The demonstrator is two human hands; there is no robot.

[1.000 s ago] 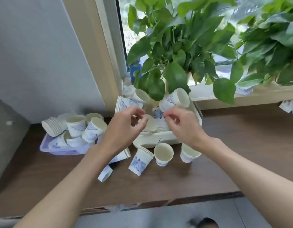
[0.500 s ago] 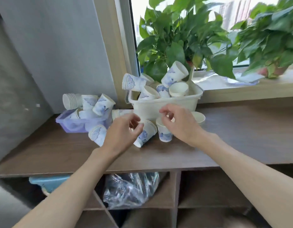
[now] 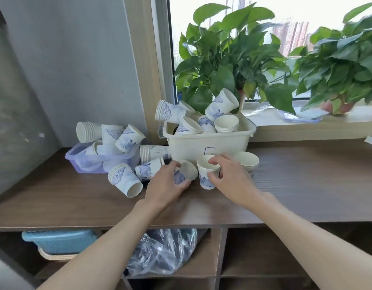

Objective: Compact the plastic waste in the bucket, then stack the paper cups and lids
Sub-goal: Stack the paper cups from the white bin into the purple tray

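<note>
On the far left a purple tub (image 3: 101,163) holds loose cups. A stack (image 3: 124,182) lies on its side on the tabletop (image 3: 306,185) just in front of it.

Our left hand (image 3: 166,186) is curled round the tipped cups (image 3: 187,172), thumb under and fingers over. Our right hand (image 3: 231,182) pinches the upright cup (image 3: 208,175), with one finger on the rim and the thumb on the side. Both are just in front of the white tub (image 3: 208,143), which is piled with more cups.

We think the job now is to put one into the other. Paper cups squash easily, so we should hold them softly and low on the sides, not at the rim. We should turn the tipped cups so their mouth faces up, line them up straight with the upright cup, and slide them in gently. If they go in crooked, the rim may bend. We should lift slowly too, so we do not bump the cups close by.

The plastic bag (image 3: 162,254) sits in the shelf below.
</note>
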